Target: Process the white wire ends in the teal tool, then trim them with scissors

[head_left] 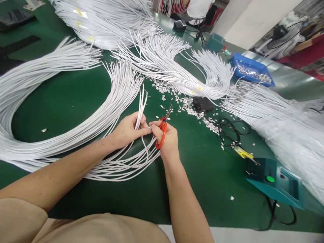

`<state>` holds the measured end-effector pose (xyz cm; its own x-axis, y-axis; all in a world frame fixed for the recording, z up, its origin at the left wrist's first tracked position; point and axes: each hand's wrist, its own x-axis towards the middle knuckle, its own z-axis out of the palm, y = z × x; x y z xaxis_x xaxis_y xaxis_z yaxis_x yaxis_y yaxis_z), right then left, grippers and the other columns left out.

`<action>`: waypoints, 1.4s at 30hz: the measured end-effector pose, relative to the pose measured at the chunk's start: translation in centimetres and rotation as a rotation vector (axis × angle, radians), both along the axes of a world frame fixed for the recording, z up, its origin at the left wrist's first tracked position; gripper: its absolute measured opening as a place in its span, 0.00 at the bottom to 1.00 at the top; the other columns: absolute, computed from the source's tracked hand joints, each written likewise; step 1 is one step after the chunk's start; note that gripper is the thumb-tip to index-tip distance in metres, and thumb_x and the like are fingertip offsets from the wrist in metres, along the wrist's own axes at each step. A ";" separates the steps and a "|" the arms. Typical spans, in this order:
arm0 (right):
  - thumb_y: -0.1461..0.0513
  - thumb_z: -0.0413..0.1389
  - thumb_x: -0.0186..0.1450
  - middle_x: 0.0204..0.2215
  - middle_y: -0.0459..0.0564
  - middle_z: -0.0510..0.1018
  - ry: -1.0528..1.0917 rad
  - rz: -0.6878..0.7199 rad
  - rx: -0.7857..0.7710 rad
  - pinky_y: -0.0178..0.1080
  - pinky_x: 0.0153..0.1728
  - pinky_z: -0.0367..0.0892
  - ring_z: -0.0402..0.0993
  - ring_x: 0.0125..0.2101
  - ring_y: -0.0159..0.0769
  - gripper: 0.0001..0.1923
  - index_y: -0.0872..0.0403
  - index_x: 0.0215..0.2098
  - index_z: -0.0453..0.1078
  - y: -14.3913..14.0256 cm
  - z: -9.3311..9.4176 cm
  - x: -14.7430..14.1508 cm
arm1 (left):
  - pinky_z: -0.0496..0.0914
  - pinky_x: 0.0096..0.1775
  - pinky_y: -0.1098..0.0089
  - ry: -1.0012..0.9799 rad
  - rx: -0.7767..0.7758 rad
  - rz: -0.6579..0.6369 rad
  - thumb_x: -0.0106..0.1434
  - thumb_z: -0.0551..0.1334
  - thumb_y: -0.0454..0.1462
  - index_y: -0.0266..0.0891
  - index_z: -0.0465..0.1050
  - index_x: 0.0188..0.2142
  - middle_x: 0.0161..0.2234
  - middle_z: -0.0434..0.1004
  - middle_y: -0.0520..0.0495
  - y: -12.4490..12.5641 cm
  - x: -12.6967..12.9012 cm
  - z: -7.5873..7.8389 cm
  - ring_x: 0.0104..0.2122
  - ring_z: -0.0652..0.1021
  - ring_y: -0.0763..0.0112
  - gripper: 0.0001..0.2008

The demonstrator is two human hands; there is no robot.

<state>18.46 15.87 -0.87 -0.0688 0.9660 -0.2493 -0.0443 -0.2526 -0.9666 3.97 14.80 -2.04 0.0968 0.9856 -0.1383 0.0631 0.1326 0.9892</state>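
Observation:
My left hand [129, 130] grips a small bunch of white cables [141, 104] whose ends stick up past my fingers. My right hand [168, 141] holds orange-handled scissors [163, 130], blades pointing up and away, and its fingertips touch the bunch right beside my left thumb. The held cables loop down under both wrists [121, 167] onto the green table [76, 98].
Large fans of white cables [50, 101] curve across the left and back [162, 57]. Small cut scraps [188, 106] litter the middle. A teal box with a green button [274, 182], black cord [229, 131], blue tray [251, 69] and plastic-wrapped cables [283, 125] lie right. A person sits at the far end.

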 end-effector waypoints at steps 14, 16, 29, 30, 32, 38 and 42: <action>0.60 0.63 0.51 0.20 0.42 0.69 0.157 0.100 -0.069 0.33 0.27 0.59 0.62 0.24 0.27 0.08 0.56 0.29 0.77 0.8 -0.3 1.2 | 0.67 0.35 0.70 -0.034 0.002 -0.028 0.55 0.66 0.38 0.40 0.61 0.29 0.25 0.71 0.55 0.1 -0.1 0.1 0.27 0.73 0.73 0.12; 0.60 0.63 0.51 0.20 0.42 0.69 0.147 0.096 -0.076 0.33 0.27 0.58 0.62 0.23 0.27 0.09 0.55 0.30 0.78 0.7 -0.2 1.1 | 0.68 0.35 0.70 -0.065 -0.012 -0.040 0.55 0.66 0.39 0.40 0.61 0.29 0.25 0.72 0.54 0.1 -0.1 0.0 0.27 0.74 0.73 0.12; 0.60 0.61 0.52 0.21 0.41 0.71 0.000 0.034 0.022 0.33 0.30 0.61 0.63 0.24 0.28 0.07 0.55 0.26 0.74 0.4 0.0 0.6 | 0.67 0.35 0.71 -0.087 -0.024 -0.072 0.54 0.67 0.39 0.39 0.60 0.30 0.29 0.71 0.54 0.0 -0.2 0.2 0.30 0.73 0.74 0.14; 0.59 0.60 0.52 0.21 0.41 0.71 -0.012 0.020 0.022 0.34 0.30 0.61 0.63 0.24 0.28 0.07 0.55 0.26 0.73 0.4 -0.1 0.4 | 0.66 0.34 0.72 -0.049 -0.011 -0.057 0.54 0.67 0.39 0.39 0.60 0.29 0.29 0.71 0.54 0.0 -0.2 0.3 0.29 0.72 0.74 0.14; 0.59 0.59 0.51 0.21 0.41 0.70 -0.041 -0.005 0.032 0.34 0.29 0.61 0.63 0.24 0.28 0.07 0.55 0.25 0.72 0.2 -0.3 0.0 | 0.65 0.33 0.72 0.024 0.021 -0.010 0.53 0.66 0.38 0.40 0.59 0.29 0.28 0.70 0.55 0.0 -0.1 0.3 0.28 0.70 0.75 0.14; 0.60 0.57 0.53 0.21 0.41 0.70 -0.123 -0.087 0.129 0.33 0.29 0.62 0.64 0.24 0.29 0.05 0.55 0.26 0.71 -0.3 -0.6 -0.8 | 0.64 0.33 0.72 0.085 0.031 0.037 0.53 0.66 0.37 0.39 0.58 0.27 0.27 0.70 0.55 -0.1 0.0 0.6 0.27 0.69 0.75 0.14; 0.61 0.57 0.54 0.23 0.42 0.72 -0.115 -0.100 0.195 0.34 0.32 0.64 0.67 0.26 0.30 0.04 0.54 0.27 0.72 -0.4 -0.7 -0.8 | 0.64 0.32 0.73 -0.091 -0.002 -0.009 0.55 0.66 0.38 0.39 0.59 0.28 0.28 0.70 0.55 0.1 -0.1 0.2 0.28 0.70 0.76 0.14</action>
<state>17.64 15.49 -1.57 0.0475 0.9972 -0.0581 0.0535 -0.0607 -0.9967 3.84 14.94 -1.85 0.1175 0.9844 -0.1307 -0.0255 0.1346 0.9906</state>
